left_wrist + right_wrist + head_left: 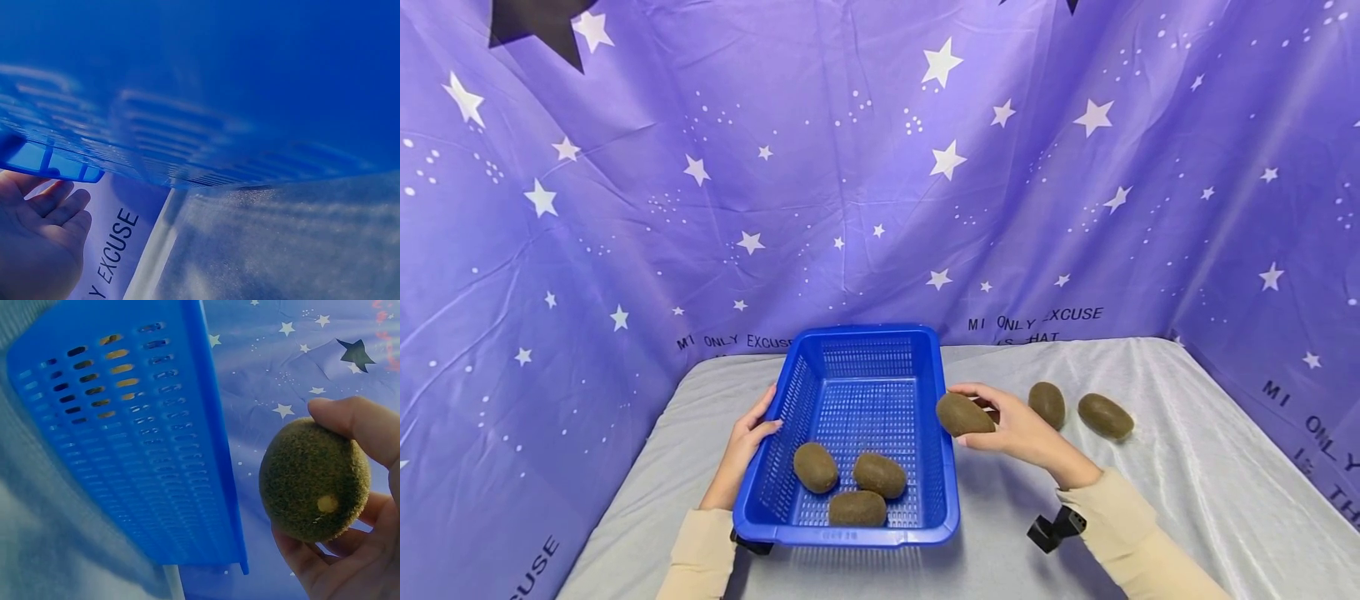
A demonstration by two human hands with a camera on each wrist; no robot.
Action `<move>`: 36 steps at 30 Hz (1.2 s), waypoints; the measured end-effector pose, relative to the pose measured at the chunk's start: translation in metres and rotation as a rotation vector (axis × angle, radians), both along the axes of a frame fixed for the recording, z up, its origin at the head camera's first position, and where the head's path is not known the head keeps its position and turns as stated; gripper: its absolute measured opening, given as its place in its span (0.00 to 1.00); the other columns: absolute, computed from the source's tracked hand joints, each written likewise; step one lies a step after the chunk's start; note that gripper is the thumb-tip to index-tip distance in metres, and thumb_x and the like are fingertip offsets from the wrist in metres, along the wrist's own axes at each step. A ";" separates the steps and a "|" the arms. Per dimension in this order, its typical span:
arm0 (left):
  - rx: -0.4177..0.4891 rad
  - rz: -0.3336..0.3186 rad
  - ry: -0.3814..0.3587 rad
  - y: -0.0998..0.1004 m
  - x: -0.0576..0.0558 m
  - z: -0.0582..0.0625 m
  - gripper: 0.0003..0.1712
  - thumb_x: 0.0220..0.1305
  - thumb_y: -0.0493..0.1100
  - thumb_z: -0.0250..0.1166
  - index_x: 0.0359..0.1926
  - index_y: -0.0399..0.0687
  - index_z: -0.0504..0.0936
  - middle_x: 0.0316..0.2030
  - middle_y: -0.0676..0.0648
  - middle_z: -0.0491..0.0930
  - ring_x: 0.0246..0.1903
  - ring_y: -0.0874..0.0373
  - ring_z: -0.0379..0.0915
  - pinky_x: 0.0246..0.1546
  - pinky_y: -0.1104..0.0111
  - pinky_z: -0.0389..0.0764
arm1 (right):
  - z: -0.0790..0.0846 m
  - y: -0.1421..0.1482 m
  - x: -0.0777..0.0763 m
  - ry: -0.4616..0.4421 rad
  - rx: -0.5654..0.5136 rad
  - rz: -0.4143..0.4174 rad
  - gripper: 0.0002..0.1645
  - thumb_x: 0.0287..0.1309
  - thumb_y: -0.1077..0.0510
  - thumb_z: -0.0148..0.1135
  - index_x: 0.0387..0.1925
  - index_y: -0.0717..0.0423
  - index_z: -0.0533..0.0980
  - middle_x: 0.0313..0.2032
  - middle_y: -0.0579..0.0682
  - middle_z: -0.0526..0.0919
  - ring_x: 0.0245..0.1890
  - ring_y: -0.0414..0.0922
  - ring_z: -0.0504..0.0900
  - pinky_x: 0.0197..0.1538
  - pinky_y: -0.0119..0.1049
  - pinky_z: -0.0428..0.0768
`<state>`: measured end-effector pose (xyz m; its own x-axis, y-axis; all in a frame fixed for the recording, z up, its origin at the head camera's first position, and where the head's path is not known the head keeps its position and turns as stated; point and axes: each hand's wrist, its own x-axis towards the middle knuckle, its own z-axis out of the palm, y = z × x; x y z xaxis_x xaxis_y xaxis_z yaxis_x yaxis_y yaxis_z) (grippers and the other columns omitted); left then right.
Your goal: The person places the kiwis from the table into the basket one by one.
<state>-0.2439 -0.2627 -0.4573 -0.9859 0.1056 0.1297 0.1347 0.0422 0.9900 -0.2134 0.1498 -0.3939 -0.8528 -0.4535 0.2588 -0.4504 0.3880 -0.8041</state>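
A blue plastic basket (pixel 949 467) with slotted walls stands in the middle, and inside it, near its front end, lie three brown fuzzy kiwis (pixel 815 467). On the basket's left side my left hand (pixel 748 442) holds the rim, with the thumb over the edge. In the left wrist view its fingers (pixel 59 203) reach the rim's underside. Just outside the right rim, my right hand (pixel 1018 429) grips another kiwi (pixel 964 415) between thumb and fingers. The right wrist view shows that kiwi's rounded end (pixel 312 481), beside the basket's slotted wall (pixel 156 437).
Two more kiwis, one upright-looking (pixel 1047 405) and one slanted (pixel 1106 417), lie on the grey cloth (pixel 1195 467) to the right of my right hand. A purple star-printed curtain (pixel 850 167) encloses the back and sides of the table.
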 end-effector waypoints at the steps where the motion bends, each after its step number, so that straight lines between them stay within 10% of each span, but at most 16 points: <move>1: 0.002 -0.001 0.004 0.000 0.000 0.000 0.35 0.64 0.32 0.52 0.71 0.39 0.53 0.72 0.41 0.47 0.68 0.45 0.47 0.52 0.83 0.66 | 0.001 -0.001 -0.001 0.007 -0.001 0.005 0.37 0.47 0.55 0.71 0.61 0.55 0.70 0.51 0.51 0.79 0.44 0.45 0.77 0.46 0.35 0.76; 15: -0.008 0.007 0.044 0.000 -0.001 -0.001 0.35 0.63 0.30 0.52 0.70 0.36 0.54 0.72 0.39 0.49 0.69 0.46 0.44 0.56 0.85 0.59 | 0.004 -0.017 -0.007 -0.001 -0.005 0.046 0.37 0.47 0.53 0.71 0.61 0.54 0.70 0.53 0.52 0.77 0.45 0.46 0.76 0.46 0.37 0.76; 31: -0.018 0.017 0.072 0.000 -0.002 -0.003 0.35 0.62 0.30 0.53 0.70 0.35 0.55 0.71 0.36 0.49 0.61 0.70 0.58 0.55 0.83 0.63 | 0.003 -0.038 -0.020 -0.085 -0.032 0.093 0.38 0.46 0.53 0.71 0.61 0.51 0.70 0.55 0.53 0.75 0.46 0.47 0.75 0.48 0.40 0.75; 36: -0.016 0.012 0.065 0.001 -0.003 -0.002 0.35 0.62 0.30 0.53 0.70 0.35 0.54 0.71 0.38 0.49 0.67 0.57 0.51 0.55 0.84 0.61 | 0.004 -0.043 -0.022 -0.088 -0.038 0.111 0.39 0.47 0.53 0.71 0.62 0.54 0.69 0.56 0.54 0.75 0.45 0.47 0.76 0.48 0.40 0.75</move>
